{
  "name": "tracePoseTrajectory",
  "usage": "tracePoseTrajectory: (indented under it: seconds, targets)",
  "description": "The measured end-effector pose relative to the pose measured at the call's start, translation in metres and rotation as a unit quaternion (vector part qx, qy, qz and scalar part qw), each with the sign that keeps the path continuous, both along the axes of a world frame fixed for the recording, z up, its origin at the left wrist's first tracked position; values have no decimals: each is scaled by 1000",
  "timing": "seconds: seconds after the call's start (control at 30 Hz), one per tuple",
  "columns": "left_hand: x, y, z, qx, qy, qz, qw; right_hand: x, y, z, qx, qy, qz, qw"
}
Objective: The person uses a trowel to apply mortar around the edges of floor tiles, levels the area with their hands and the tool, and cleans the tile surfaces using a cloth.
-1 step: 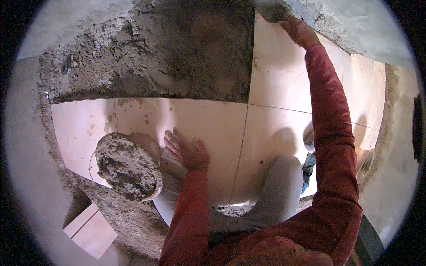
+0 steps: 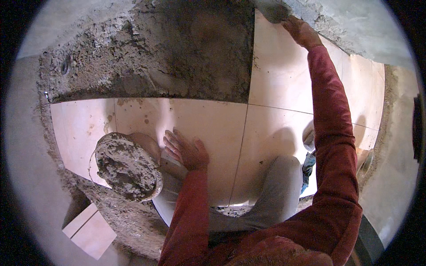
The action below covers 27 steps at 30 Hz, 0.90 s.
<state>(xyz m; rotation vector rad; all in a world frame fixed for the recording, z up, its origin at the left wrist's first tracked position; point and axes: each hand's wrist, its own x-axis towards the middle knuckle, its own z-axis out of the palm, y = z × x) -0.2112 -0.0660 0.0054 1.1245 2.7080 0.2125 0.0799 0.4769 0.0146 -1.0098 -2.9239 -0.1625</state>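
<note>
My right hand [image 2: 302, 33] reaches far forward to the wall's foot, its fingers closed round what looks like a trowel, with the grey, mortar-coloured blade [image 2: 272, 10] at the upper edge of the view. The handle is hidden in my grip. Below the blade lies a pale floor tile [image 2: 277, 62]. My left hand [image 2: 188, 150] is open, fingers spread, low over another pale tile [image 2: 204, 122] beside my knee; whether it presses on the tile I cannot tell. Left of that hand stands a round bucket [image 2: 128, 166] filled with lumpy grey mortar.
Dark, rough mortar bed [image 2: 195, 53] spreads at the far left, lower than the tile edges. A small pipe end [image 2: 65, 66] pokes out there. Cut tile pieces [image 2: 91, 232] lie at the lower left. Bare walls [image 2: 377, 26] close in the corner. My legs [image 2: 279, 181] fold on the tiles.
My right hand has shifted slightly to the right, and more of the trowel blade shows. The left hand stays in place.
</note>
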Motion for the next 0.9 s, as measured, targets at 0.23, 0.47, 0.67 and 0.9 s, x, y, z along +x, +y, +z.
tracePoseTrajectory:
  seconds: [0.23, 0.47, 0.67, 0.9]
  targets:
    - [-6, 0, -3, -7, -15, 6, 1000, 7, -70, 88, -102, -11, -159, 982]
    - [-6, -15, -9, 136, -26, 27, 990, -145, -234, 227, -266, -86, -50, 959]
    - [-6, -19, 3, 167, -177, 85, 966, -271, -353, 302, -80, -138, 225, 961]
    - [-8, -25, -6, 293, -78, 81, 949, -397, -432, 239, -165, -170, 327, 915]
